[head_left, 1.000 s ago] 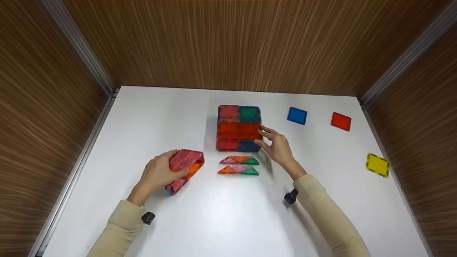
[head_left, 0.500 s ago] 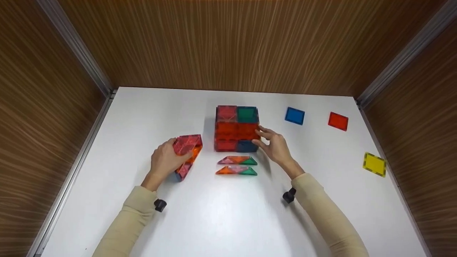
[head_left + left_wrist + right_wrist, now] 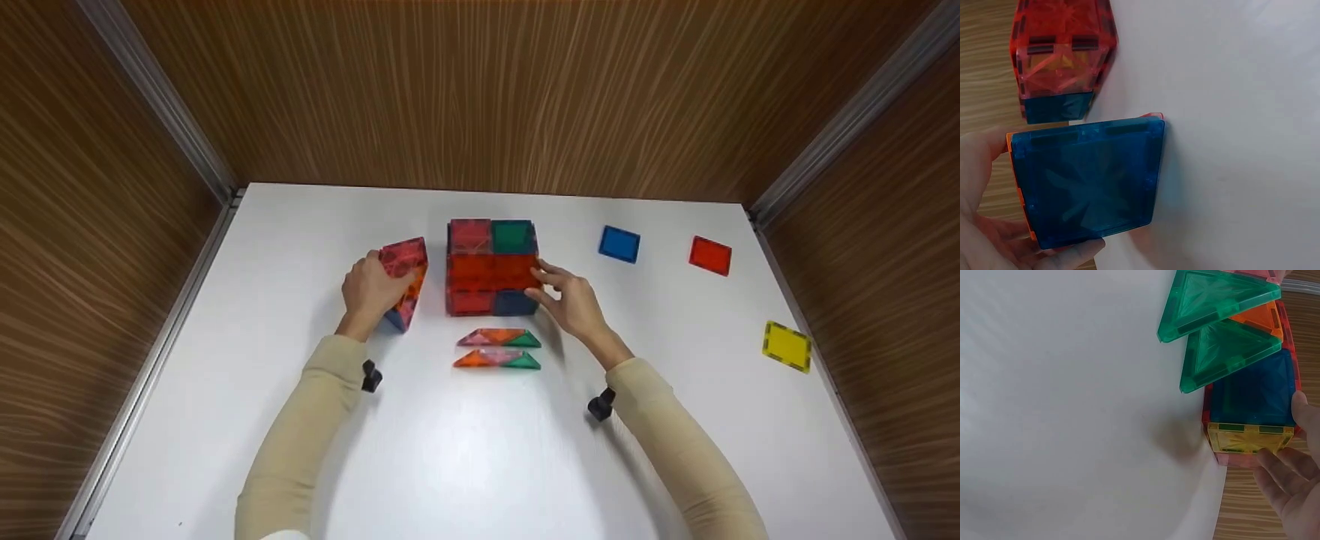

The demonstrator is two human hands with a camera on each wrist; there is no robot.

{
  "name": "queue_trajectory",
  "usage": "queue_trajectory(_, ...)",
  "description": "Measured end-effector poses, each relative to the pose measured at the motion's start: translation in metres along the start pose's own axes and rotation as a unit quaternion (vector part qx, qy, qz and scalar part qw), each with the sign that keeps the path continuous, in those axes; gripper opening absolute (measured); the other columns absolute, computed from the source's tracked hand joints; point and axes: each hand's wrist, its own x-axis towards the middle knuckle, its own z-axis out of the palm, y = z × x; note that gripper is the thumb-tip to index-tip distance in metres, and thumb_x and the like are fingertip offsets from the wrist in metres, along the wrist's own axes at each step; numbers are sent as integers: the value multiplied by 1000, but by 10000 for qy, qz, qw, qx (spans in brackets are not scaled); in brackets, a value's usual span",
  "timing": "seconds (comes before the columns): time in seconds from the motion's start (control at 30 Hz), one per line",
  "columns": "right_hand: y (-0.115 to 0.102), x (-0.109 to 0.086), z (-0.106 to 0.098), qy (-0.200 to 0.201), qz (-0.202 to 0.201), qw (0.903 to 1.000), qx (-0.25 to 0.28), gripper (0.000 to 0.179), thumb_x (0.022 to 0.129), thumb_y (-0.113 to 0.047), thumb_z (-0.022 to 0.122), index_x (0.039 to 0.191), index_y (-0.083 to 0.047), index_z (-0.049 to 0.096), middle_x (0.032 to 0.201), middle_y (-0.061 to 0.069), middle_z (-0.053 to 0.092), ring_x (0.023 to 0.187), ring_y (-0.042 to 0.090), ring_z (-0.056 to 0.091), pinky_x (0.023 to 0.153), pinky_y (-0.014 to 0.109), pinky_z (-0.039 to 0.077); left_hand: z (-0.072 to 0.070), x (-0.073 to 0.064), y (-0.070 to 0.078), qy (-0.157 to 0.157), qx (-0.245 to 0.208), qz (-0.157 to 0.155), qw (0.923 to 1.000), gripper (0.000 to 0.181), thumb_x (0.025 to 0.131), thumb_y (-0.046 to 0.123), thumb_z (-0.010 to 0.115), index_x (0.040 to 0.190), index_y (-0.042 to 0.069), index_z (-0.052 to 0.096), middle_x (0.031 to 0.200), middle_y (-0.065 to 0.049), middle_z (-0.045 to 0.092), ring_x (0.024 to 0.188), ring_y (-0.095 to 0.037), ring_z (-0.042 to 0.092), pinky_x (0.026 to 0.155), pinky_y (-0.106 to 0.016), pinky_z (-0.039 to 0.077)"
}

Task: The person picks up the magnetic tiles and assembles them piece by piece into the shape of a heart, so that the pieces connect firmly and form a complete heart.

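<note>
My left hand (image 3: 369,292) grips a small built piece of red and orange magnetic tiles (image 3: 403,256) just left of a larger block. Its blue square tile (image 3: 1092,180) faces the left wrist camera. That larger block of magnetic tiles (image 3: 491,268), mostly red with green and blue squares, stands mid-table. A gap separates the two builds. My right hand (image 3: 576,304) rests thumb and fingertips at the block's right end, beside a yellow tile (image 3: 1249,439). In front of the block lie two trapezoid strips (image 3: 499,337) of pink, orange and green triangles.
To the right lie loose square tiles: a blue one (image 3: 619,244), a red one (image 3: 710,256) and a yellow one (image 3: 787,346) near the table's right edge. Wood-grain panels (image 3: 480,97) enclose the white table (image 3: 480,457) at the back and both sides.
My left hand has carried the tile piece away from me and slightly right, turning it more upright alongside the block. The block and my right hand have shifted slightly left.
</note>
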Motion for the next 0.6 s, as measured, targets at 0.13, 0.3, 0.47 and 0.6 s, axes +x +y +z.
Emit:
queue_trajectory(0.13, 2, 0, 0, 2, -49, 10000, 62, 49, 99, -28, 74, 140, -4, 64, 152, 16, 61, 130, 38, 68, 102, 53, 59, 6, 15, 10, 13, 31, -146, 9999, 70, 92, 51, 74, 133, -4, 58, 123, -22, 71, 110, -36, 71, 102, -48, 59)
queue_trajectory(0.3, 1, 0, -1, -12, 27, 10000, 51, 49, 98, -28, 75, 141, -6, 64, 153, 14, 60, 132, 37, 67, 103, 51, 59, 15, 24, 22, 22, 48, -174, 9998, 71, 94, 52, 73, 136, -3, 57, 126, -22, 70, 114, -36, 70, 104, -47, 59)
queue_trajectory(0.47, 1, 0, -1, -72, 97, 9999, -19, 49, 99, -29, 74, 142, -7, 64, 154, 12, 59, 133, 36, 66, 104, 49, 59, 23, 24, 35, -87, -311, -102, 9994, 71, 96, 56, 69, 132, -4, 60, 122, -22, 71, 110, -35, 69, 100, -46, 59)
queue_trajectory(0.6, 3, 2, -3, -76, 178, 9998, -24, 50, 99, -29, 74, 143, -8, 63, 155, 11, 58, 135, 36, 65, 104, 49, 59, 28, 23, 40, -221, -662, -29, 9976, 67, 96, 53, 70, 129, -4, 62, 120, -21, 72, 110, -35, 68, 99, -46, 58)
